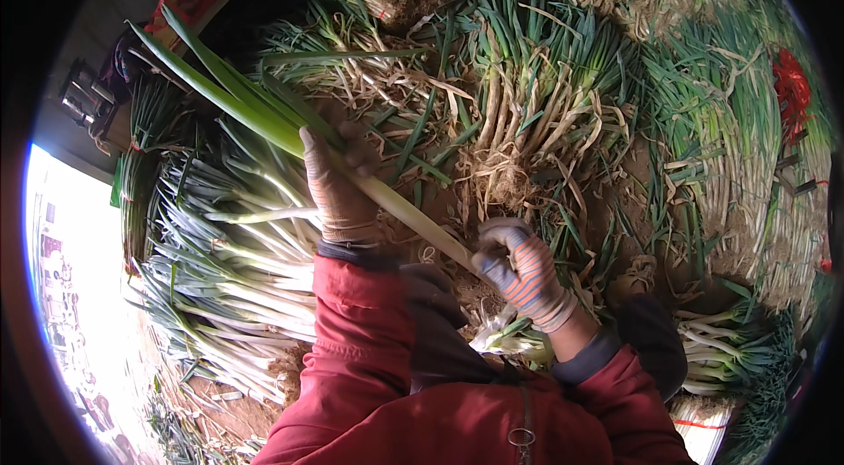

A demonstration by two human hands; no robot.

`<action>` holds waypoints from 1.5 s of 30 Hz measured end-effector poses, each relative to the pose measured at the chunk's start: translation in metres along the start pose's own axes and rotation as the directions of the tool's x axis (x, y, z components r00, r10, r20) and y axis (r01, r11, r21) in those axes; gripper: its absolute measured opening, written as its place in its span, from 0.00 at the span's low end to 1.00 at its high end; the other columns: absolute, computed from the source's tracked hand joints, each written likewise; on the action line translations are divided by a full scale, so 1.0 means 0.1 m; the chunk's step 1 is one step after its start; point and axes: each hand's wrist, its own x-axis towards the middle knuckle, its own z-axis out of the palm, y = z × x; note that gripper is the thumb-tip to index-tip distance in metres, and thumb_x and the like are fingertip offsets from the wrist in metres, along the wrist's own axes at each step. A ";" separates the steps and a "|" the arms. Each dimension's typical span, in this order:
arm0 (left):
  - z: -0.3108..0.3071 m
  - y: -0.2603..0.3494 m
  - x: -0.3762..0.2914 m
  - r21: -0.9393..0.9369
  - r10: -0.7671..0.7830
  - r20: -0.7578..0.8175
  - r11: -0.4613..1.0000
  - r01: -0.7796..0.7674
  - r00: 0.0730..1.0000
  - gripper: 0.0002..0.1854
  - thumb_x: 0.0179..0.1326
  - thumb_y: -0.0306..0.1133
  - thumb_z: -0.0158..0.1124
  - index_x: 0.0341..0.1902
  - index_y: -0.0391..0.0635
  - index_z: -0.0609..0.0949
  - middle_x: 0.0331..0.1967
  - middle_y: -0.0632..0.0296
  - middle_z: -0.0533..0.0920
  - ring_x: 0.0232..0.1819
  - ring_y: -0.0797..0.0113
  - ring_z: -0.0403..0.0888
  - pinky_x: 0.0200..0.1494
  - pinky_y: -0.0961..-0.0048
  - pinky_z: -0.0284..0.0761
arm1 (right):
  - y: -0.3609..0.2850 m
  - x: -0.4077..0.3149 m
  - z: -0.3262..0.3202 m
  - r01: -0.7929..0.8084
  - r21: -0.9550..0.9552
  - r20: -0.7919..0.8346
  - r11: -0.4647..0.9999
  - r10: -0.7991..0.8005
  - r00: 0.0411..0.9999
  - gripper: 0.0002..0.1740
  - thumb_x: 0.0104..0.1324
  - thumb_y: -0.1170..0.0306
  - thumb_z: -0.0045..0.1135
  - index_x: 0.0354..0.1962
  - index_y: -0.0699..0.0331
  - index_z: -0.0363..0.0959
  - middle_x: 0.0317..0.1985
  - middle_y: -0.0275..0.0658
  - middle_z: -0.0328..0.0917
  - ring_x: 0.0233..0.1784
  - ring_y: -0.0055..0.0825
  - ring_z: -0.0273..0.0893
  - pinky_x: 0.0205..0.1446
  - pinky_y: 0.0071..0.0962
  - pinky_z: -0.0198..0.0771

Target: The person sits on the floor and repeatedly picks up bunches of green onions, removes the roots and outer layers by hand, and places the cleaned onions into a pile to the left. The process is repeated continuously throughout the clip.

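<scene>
My left hand (pixel 339 181), in a striped knit work glove with greyish fingers, is closed around the green upper part of a large leek or Welsh onion (pixel 409 214). Its leaves point to the upper left, and its pale stalk slants down to the right. At the lower end of the stalk is my right hand (pixel 521 270), gloved alike, with curled fingers touching the stalk; whether they grip it is unclear. The root end is partly hidden by this hand. Under my right wrist lie pale peeled layers (pixel 504 336).
Many whitish stalks with green leaves (pixel 257 274) are piled at the left. Ahead stands a heap with dry brown outer leaves (pixel 541 82). More long bundles (pixel 719 109) and red plastic twine (pixel 791 89) lie at the right. Cut leaf pieces (pixel 422 165) litter the ground.
</scene>
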 end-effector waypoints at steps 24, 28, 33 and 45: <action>-0.21 0.22 0.05 -0.561 0.129 0.396 0.818 0.128 0.909 0.34 0.61 0.46 0.66 0.65 0.40 0.66 0.35 0.61 0.70 0.17 0.85 0.66 0.16 0.91 0.70 | 0.33 -0.64 -0.72 -0.284 0.958 0.243 0.034 0.429 0.870 0.09 0.56 0.73 0.64 0.30 0.60 0.70 0.32 0.35 0.70 0.27 0.17 0.69 0.29 0.17 0.65; -0.52 0.39 0.15 -0.555 0.118 0.491 0.806 0.206 0.863 0.34 0.61 0.44 0.66 0.64 0.37 0.67 0.37 0.59 0.71 0.19 0.83 0.68 0.19 0.89 0.71 | 0.21 -1.02 -1.24 -0.503 0.862 0.443 0.052 0.402 0.801 0.12 0.53 0.74 0.68 0.29 0.61 0.70 0.31 0.40 0.71 0.24 0.23 0.72 0.26 0.20 0.67; -0.70 0.46 0.15 -0.485 0.046 0.444 0.852 0.197 0.895 0.36 0.61 0.51 0.64 0.65 0.41 0.68 0.38 0.58 0.73 0.19 0.84 0.66 0.19 0.90 0.70 | 0.33 -1.47 -1.51 -0.069 -0.605 0.678 0.794 0.559 0.477 0.06 0.52 0.74 0.57 0.29 0.68 0.74 0.30 0.45 0.79 0.35 0.43 0.80 0.42 0.33 0.75; -0.60 0.29 0.33 -0.333 -0.178 -0.041 0.930 0.154 0.983 0.36 0.55 0.59 0.67 0.58 0.43 0.73 0.41 0.65 0.76 0.33 0.77 0.70 0.36 0.80 0.72 | 0.27 -0.98 -0.75 -0.148 -0.315 0.343 0.937 0.258 0.903 0.35 0.58 0.55 0.64 0.59 0.62 0.64 0.53 0.51 0.72 0.54 0.49 0.73 0.56 0.42 0.71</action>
